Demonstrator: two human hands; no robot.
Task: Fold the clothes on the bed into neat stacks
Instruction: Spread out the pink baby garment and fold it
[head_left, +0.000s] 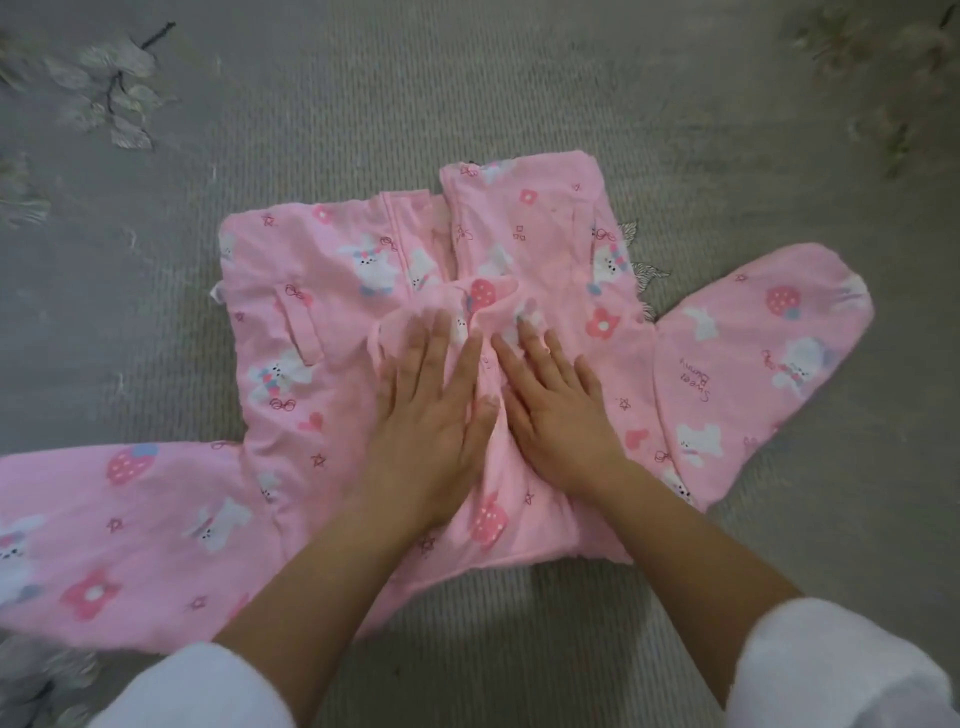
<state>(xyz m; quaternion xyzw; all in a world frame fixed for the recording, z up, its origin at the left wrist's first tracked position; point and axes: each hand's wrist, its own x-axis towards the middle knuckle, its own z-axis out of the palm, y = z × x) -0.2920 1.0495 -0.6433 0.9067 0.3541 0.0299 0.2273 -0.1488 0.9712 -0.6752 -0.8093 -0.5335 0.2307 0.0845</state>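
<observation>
On the bed (519, 93), we press both flat, released hands, left (431, 410) and right (558, 402), onto the pink top's (332, 291) middle.

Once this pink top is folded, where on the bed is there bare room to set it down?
Bare grey bedspread runs along the far side, beyond the pink pajama top. Another free patch lies at the left, above the spread left sleeve. The middle is crowded: left hand and right hand press flat on the top, and the right sleeve covers the right.
</observation>
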